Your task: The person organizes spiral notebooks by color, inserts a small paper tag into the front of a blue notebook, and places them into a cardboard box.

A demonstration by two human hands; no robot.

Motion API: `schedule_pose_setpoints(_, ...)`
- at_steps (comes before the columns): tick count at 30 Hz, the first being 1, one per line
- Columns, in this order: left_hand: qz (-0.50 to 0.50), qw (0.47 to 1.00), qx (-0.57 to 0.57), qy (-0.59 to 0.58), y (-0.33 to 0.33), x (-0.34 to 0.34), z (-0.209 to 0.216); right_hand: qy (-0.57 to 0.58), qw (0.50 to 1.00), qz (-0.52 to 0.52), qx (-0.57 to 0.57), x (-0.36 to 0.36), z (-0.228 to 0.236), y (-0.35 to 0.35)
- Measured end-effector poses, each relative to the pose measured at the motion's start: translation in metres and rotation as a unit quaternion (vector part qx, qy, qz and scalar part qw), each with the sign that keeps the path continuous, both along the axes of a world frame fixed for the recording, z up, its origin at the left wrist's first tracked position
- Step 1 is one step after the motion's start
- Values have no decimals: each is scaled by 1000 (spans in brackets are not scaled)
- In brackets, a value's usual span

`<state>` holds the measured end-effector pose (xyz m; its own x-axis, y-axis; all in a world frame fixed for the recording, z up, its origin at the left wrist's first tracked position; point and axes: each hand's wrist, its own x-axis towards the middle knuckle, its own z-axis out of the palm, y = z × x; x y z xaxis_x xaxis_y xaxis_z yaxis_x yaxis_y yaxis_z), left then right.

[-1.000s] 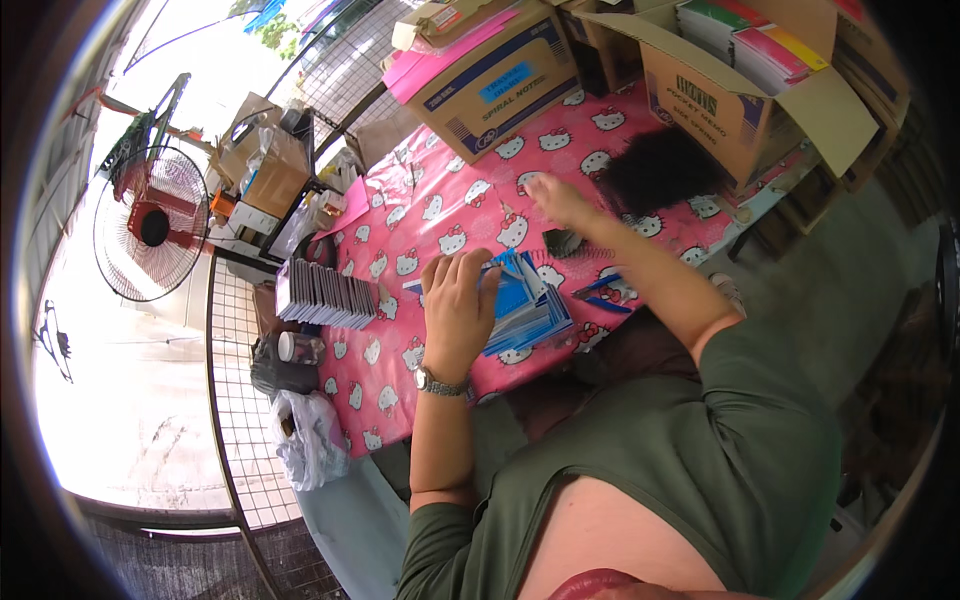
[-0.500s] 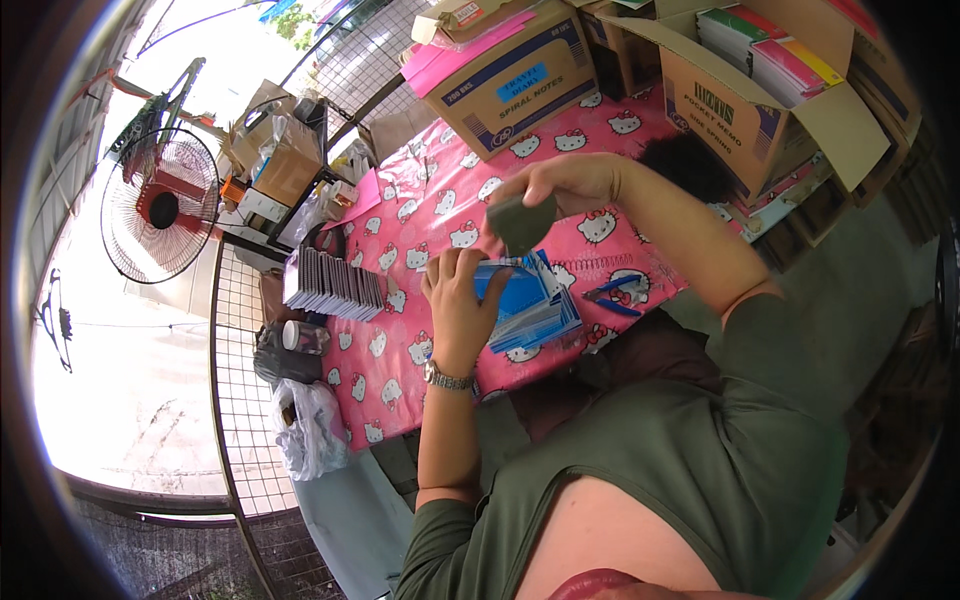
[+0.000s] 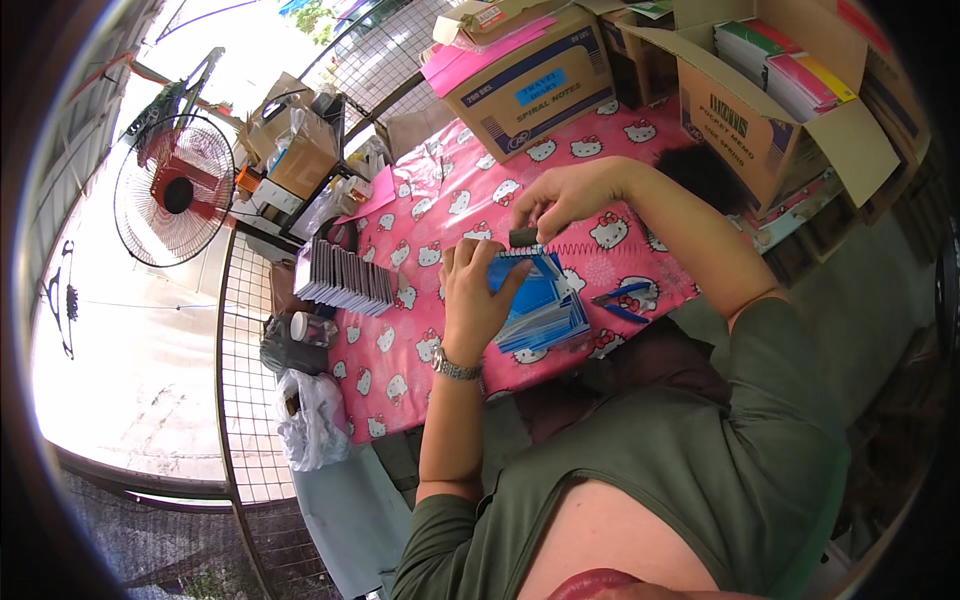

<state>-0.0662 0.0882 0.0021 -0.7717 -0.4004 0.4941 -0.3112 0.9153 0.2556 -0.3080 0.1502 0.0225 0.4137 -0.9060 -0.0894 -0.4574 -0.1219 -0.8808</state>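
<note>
My left hand (image 3: 474,290), with a metal watch on the wrist, grips the upper left corner of a small blue notebook (image 3: 532,288). Its thumb reaches over the cover near the top edge. Under it lie several more blue sheets or covers, slightly fanned. Along the top edge runs a spiral wire (image 3: 600,248), whose loose coil stretches out to the right. Between the fingers of my right hand (image 3: 572,203) is a dark green pad-like piece (image 3: 523,237), which rests at the wire by the notebook's top edge. Blue-handled pliers (image 3: 625,303) lie to the right.
A pink patterned cloth (image 3: 390,345) covers the table. A row of small notebooks (image 3: 342,278) stands at the left. Cardboard boxes (image 3: 535,90) are at the back, with an open box (image 3: 735,135) of notebooks at the right. A fan (image 3: 175,192) and plastic bag (image 3: 310,420) are at the left.
My right hand has brought the dark green piece down from above the notebook onto the wire at its top edge. The left hand stays on the notebook. The view has shifted slightly.
</note>
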Motion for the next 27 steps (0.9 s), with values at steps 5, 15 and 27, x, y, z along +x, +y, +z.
schedule_pose_setpoints(5,-6,1000,13,11,-3,-1,0,-300,952,59,15,-1,-7,-6)
schedule_pose_setpoints(15,22,994,94,41,-3,1,1,-276,961,12,8,7,-4,-13)
schedule_pose_setpoints(27,39,990,126,60,-27,24,-6,-274,958,76,40,9,-17,-43)
